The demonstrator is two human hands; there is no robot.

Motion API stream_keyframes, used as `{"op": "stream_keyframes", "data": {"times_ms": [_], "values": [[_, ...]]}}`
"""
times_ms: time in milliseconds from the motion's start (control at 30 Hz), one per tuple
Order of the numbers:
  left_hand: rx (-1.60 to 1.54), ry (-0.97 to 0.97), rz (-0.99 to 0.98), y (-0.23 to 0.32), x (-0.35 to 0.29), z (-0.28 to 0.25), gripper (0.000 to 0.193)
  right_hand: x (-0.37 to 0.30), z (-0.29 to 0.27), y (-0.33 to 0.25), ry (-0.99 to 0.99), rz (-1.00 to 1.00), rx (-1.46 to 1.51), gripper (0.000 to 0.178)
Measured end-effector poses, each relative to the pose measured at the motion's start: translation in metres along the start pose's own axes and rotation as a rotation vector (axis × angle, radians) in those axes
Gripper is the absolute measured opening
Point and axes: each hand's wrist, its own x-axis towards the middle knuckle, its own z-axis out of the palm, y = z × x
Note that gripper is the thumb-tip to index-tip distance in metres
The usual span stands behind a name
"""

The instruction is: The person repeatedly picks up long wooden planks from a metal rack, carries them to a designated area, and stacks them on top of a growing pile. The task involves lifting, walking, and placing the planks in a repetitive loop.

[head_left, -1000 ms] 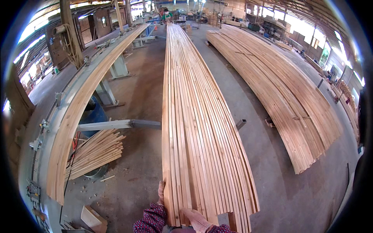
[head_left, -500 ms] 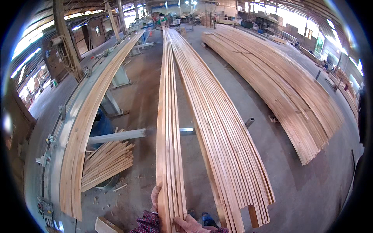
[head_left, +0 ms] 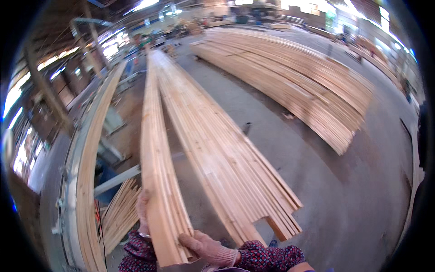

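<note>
A narrow bundle of long wooden boards (head_left: 159,190) runs from me far into the hall, its near end between my hands. Pressed along its left side is my gloved left hand (head_left: 143,211), gripping the edge, with its fingertips partly hidden. My right hand (head_left: 209,249), in a pinkish knit glove, clasps the bundle's right side close to the near end, one finger or thumb lying over the top. To the right lies a wider row of similar boards (head_left: 217,158), with uneven near ends; a narrow wedge-shaped gap separates it from the bundle.
On the left, boards (head_left: 88,195) lie along a long metal machine bed (head_left: 70,217). Below it, short wooden strips (head_left: 120,213) are heaped beside a grey metal crossbar (head_left: 117,180). A large stack of boards (head_left: 290,81) stands at right on the concrete floor (head_left: 344,199).
My view has swung right and tilted, so the boards sit further left and slant. Both hands remain on the bundle, whose near end now shows in full.
</note>
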Motion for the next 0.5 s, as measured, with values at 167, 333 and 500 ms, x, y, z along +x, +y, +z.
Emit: {"op": "stream_keyframes", "data": {"times_ms": [167,333,500], "values": [[0.06,-0.135,-0.072,-0.019,-0.002,0.095,0.066,-0.048,-0.069,-0.039,0.083,0.156,0.589,0.064],[0.087,-0.187,-0.043,-0.078,-0.012,0.21,0.068,-0.1,-0.168,-0.024,-0.017,0.073,0.585,0.06],[0.048,-0.271,-0.11,-0.165,0.006,0.315,0.068,-0.157,-0.271,-0.007,0.137,0.228,0.707,0.059]]}}
